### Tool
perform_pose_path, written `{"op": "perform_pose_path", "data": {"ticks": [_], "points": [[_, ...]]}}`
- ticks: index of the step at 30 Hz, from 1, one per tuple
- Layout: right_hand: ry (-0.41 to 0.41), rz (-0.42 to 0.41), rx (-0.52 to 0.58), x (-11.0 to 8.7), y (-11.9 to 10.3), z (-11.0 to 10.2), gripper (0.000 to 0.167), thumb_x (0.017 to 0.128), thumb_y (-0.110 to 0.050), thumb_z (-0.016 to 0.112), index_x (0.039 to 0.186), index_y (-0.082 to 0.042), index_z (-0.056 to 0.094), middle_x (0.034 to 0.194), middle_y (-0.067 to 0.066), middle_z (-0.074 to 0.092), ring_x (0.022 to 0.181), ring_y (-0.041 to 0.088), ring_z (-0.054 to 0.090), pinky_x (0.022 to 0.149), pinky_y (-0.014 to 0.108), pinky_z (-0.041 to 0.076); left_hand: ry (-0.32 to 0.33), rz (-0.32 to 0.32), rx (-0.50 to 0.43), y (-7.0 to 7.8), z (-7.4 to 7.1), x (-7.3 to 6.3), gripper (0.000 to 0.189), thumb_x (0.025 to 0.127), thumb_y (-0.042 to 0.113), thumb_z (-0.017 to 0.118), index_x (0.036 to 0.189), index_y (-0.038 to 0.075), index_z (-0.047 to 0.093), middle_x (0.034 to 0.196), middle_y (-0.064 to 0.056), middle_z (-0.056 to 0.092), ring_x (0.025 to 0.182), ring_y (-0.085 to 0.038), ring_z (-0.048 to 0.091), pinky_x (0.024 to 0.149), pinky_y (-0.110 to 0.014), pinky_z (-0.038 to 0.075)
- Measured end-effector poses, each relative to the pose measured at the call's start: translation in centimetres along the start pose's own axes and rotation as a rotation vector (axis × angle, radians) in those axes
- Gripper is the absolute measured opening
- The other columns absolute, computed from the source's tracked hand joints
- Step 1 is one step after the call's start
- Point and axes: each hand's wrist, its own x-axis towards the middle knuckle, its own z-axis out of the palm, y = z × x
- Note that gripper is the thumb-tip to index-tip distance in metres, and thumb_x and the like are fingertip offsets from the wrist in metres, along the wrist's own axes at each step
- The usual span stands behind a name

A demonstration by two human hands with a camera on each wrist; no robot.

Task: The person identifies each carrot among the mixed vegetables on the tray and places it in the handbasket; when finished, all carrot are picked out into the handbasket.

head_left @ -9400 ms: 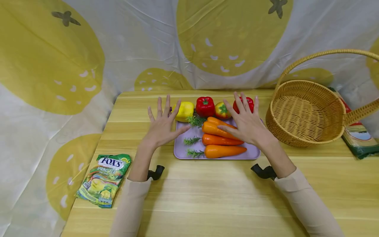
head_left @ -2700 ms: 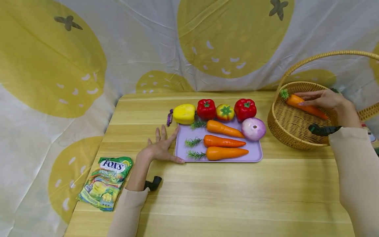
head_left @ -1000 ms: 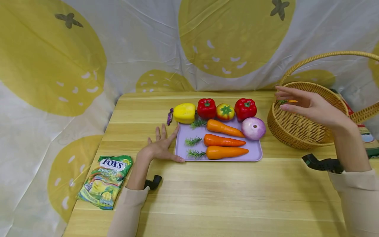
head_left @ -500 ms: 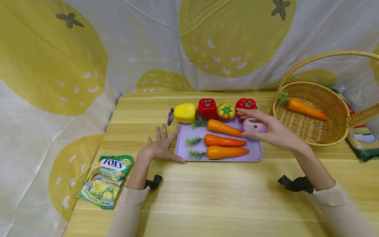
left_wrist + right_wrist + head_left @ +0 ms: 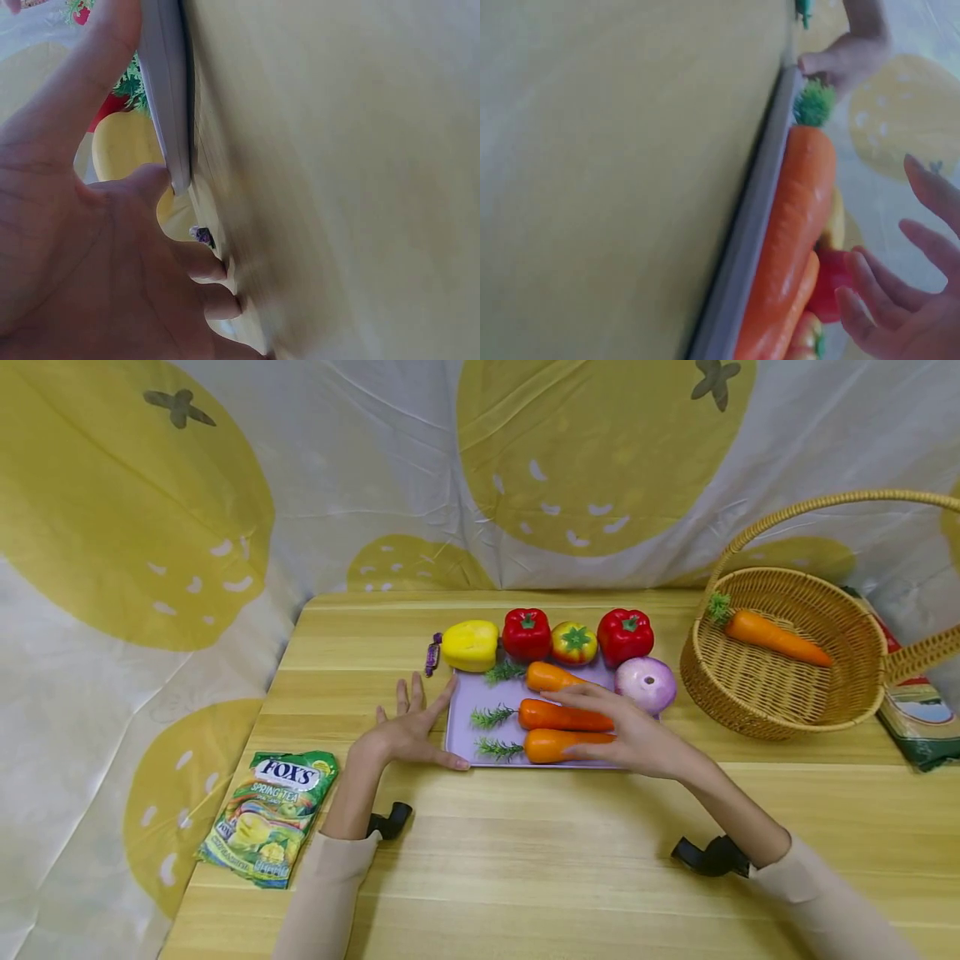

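My left hand [image 5: 405,737] has its fingers spread at the left end of the lilac tray [image 5: 465,693], thumb and a fingertip at its edge. Over the tray's right part hovers my right hand [image 5: 637,735], fingers relaxed and holding nothing. It covers the tips of the front carrot [image 5: 551,746], the middle carrot [image 5: 555,715] and the back carrot [image 5: 551,677]. Behind them are a yellow bell pepper [image 5: 470,646], a red bell pepper [image 5: 527,635], a yellow-red tomato-like fruit [image 5: 573,643] and another red pepper [image 5: 626,637]. A purple onion [image 5: 646,685] sits at the tray's right end.
A wicker basket [image 5: 750,714] with a tall handle stands to the right, one carrot [image 5: 777,637] inside it. Behind it lies a green-and-red packet [image 5: 918,710]. A Fox's candy bag [image 5: 270,818] lies at left. One purple-wrapped candy [image 5: 432,654] is beside the yellow pepper.
A carrot has gone from the tray into the basket, released by my right hand. That hand has since swung left, past the onion, to above the carrots. My left hand has stayed at the tray lately.
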Motion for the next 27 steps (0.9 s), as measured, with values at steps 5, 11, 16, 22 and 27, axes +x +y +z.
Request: {"op": "perform_pose_path", "data": {"ticks": [5,11,16,22,27], "points": [[0.018,0.025,-0.045,-0.1,0.1,1.4,0.066,0.087,-0.024,0.085,0.147,-0.015,0.06,0.149,0.005,0.058,0.141,0.027,0.049,0.116,0.052,0.042,0.008,-0.003,-0.013,-0.6,0.5,0.7,0.141,0.063,0.083,0.079,0.16,0.049,-0.018,0.163,-0.019,-0.04,0.152,-0.044,-0.035,0.113,-0.084,-0.011],[0.043,0.026,-0.104,0.0,0.2,2.1,0.062,0.085,-0.021,0.086,0.143,-0.014,0.064,0.134,0.007,0.063,0.129,0.022,0.056,0.111,0.05,0.045,0.012,0.007,-0.018,-0.3,0.3,0.2,0.14,0.064,0.082,0.079,0.161,0.047,-0.016,0.163,-0.021,-0.039,0.152,-0.046,-0.033,0.112,-0.085,-0.011],[0.048,0.045,-0.131,-0.1,0.0,2.3,0.06,0.085,-0.02,0.087,0.141,-0.016,0.066,0.129,0.005,0.062,0.123,0.021,0.057,0.107,0.048,0.047,-0.004,0.006,-0.021,0.5,-0.4,-0.6,0.138,0.069,0.077,0.081,0.163,0.043,-0.014,0.164,-0.024,-0.036,0.153,-0.047,-0.031,0.113,-0.084,-0.011],[0.042,0.062,-0.13,-0.2,0.2,2.6,0.057,0.085,-0.019,0.087,0.139,-0.014,0.068,0.129,0.005,0.063,0.123,0.022,0.058,0.107,0.049,0.048,-0.006,0.006,-0.036,0.2,-0.2,-0.3,0.139,0.066,0.079,0.081,0.162,0.045,-0.014,0.163,-0.022,-0.038,0.153,-0.046,-0.033,0.113,-0.083,-0.011],[0.026,0.076,-0.124,-0.1,0.5,2.7,0.056,0.086,-0.018,0.086,0.139,-0.011,0.067,0.131,0.005,0.064,0.124,0.024,0.059,0.108,0.051,0.048,0.006,0.014,-0.034,0.1,0.0,-0.2,0.14,0.064,0.081,0.08,0.162,0.046,-0.014,0.163,-0.022,-0.038,0.152,-0.047,-0.033,0.11,-0.086,-0.011]]}}
